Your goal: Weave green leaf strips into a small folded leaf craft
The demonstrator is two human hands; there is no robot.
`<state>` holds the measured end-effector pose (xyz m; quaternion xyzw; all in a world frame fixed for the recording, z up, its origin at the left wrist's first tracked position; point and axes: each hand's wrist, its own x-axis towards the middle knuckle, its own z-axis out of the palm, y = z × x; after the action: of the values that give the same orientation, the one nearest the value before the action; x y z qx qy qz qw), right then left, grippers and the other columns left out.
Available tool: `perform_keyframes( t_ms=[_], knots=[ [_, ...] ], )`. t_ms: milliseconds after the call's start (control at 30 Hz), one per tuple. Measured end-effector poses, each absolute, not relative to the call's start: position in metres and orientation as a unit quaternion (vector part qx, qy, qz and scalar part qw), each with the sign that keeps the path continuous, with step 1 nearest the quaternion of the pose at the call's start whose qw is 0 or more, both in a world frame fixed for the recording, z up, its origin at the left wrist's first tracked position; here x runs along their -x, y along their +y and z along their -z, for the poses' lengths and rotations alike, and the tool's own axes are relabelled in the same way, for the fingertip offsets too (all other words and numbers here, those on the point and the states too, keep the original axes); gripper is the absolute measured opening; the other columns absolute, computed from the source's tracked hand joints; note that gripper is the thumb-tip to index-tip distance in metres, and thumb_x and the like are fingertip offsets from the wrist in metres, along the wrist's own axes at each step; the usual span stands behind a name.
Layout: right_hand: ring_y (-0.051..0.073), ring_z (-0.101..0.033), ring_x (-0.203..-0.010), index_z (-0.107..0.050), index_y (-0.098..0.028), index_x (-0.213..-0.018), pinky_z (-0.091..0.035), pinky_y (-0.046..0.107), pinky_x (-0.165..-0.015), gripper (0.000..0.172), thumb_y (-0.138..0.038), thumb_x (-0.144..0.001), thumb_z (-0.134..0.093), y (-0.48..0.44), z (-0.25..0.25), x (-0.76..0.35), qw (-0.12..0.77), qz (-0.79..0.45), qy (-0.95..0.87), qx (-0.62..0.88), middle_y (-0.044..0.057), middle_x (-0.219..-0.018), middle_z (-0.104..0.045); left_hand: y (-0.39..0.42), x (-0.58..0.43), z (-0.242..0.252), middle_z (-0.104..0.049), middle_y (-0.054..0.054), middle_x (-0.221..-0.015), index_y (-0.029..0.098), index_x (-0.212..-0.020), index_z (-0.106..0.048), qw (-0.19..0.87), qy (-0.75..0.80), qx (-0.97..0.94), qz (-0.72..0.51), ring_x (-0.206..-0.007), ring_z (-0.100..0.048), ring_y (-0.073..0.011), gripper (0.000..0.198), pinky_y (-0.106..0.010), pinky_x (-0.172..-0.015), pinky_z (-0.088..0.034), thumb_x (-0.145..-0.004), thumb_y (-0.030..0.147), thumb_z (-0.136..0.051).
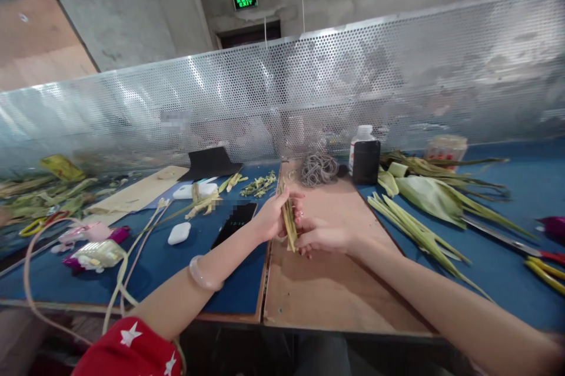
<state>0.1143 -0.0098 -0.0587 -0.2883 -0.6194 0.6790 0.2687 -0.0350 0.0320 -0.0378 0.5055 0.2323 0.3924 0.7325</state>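
Over a bare wooden board [318, 299], my left hand [274, 215] is closed round a narrow bundle of dry, yellow-green strips [289, 222] that look like corn husk. The bundle stands tilted, its lower end pointing towards me. My right hand [325, 237] comes in from the right, its bent fingers closed at that lower end; my fingers partly hide the contact. Behind my hands lies a tangled coil of grey cord [318, 170]. To the right, pale green leaf strips [415, 232] and a broad husk [430, 198] rest on the blue table covering [441, 288].
Scissors [503, 235] with red-and-yellow handles lie at the right. A white bottle [364, 132] stands behind a black object [366, 163]. Left of my hands are a phone [236, 222], a white case [179, 233] and leaf scraps [260, 185]. A perforated metal panel [220, 87] closes off the back.
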Motion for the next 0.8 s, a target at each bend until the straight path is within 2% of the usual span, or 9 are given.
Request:
perform_keyframes(
  t_ms=[167,333,467,533,600,700,800],
  knots=[
    [0.008,-0.054,-0.055,-0.060,-0.013,-0.087,-0.045,0.020,-0.050,0.028,-0.009,-0.060,-0.056,-0.009,0.062,-0.114,0.281,-0.710,-0.579,0.285,-0.002,-0.067,-0.059,0.036,0.037,0.036,-0.055,-0.003,-0.067,0.013,-0.093,-0.060,0.773,0.221,-0.463,-0.373,-0.055,-0.054,-0.0118,0.034,-0.025,-0.054,-0.046,-0.086,0.044,-0.050],
    [0.010,-0.056,-0.058,-0.058,-0.014,-0.085,-0.045,0.020,-0.050,0.026,-0.012,-0.060,-0.053,-0.007,0.065,-0.114,0.290,-0.692,-0.597,0.284,0.000,-0.070,-0.060,0.035,0.037,0.031,-0.045,0.000,-0.057,0.012,-0.082,-0.059,0.812,0.201,-0.410,-0.364,-0.049,-0.044,-0.0088,0.031,-0.019,-0.046,-0.039,-0.089,0.039,-0.046],
    [0.010,-0.047,-0.046,-0.054,-0.017,-0.085,-0.036,0.021,-0.042,0.015,-0.027,-0.075,-0.047,-0.011,0.056,-0.113,0.331,-0.540,-0.642,0.432,-0.004,-0.055,-0.052,0.038,0.037,0.030,-0.042,0.001,-0.056,0.012,-0.078,-0.057,0.817,0.198,-0.374,-0.392,-0.049,-0.043,-0.0087,0.032,-0.020,-0.048,-0.040,-0.088,0.041,-0.047],
    [0.010,-0.043,-0.048,-0.051,-0.017,-0.074,-0.033,0.022,-0.045,0.021,-0.036,-0.081,-0.044,-0.015,0.049,-0.114,0.367,-0.421,-0.670,0.489,-0.004,-0.053,-0.047,0.041,0.037,0.030,-0.043,0.001,-0.057,0.012,-0.079,-0.057,0.809,0.204,-0.368,-0.411,-0.049,-0.044,-0.0089,0.032,-0.021,-0.049,-0.041,-0.088,0.041,-0.047],
    [0.010,-0.042,-0.054,-0.049,-0.017,-0.067,-0.032,0.022,-0.050,0.030,-0.042,-0.083,-0.043,-0.018,0.043,-0.116,0.391,-0.351,-0.700,0.483,-0.003,-0.057,-0.046,0.043,0.038,0.031,-0.044,0.001,-0.058,0.012,-0.080,-0.058,0.798,0.211,-0.369,-0.427,-0.049,-0.044,-0.0090,0.032,-0.021,-0.050,-0.042,-0.088,0.041,-0.046],
    [0.009,-0.037,-0.054,-0.048,-0.017,-0.063,-0.028,0.023,-0.050,0.037,-0.047,-0.084,-0.043,-0.021,0.043,-0.117,0.370,-0.335,-0.744,0.445,-0.004,-0.057,-0.042,0.044,0.038,0.032,-0.046,0.001,-0.060,0.012,-0.082,-0.058,0.789,0.220,-0.374,-0.435,-0.050,-0.046,-0.0092,0.032,-0.022,-0.051,-0.043,-0.089,0.041,-0.045],
    [0.009,-0.035,-0.053,-0.049,-0.017,-0.063,-0.026,0.023,-0.050,0.032,-0.044,-0.081,-0.048,-0.019,0.050,-0.116,0.343,-0.343,-0.773,0.410,-0.005,-0.056,-0.038,0.045,0.039,0.032,-0.048,0.000,-0.063,0.012,-0.085,-0.059,0.790,0.222,-0.371,-0.435,-0.051,-0.047,-0.0088,0.032,-0.021,-0.051,-0.043,-0.089,0.040,-0.044]
  ],
)
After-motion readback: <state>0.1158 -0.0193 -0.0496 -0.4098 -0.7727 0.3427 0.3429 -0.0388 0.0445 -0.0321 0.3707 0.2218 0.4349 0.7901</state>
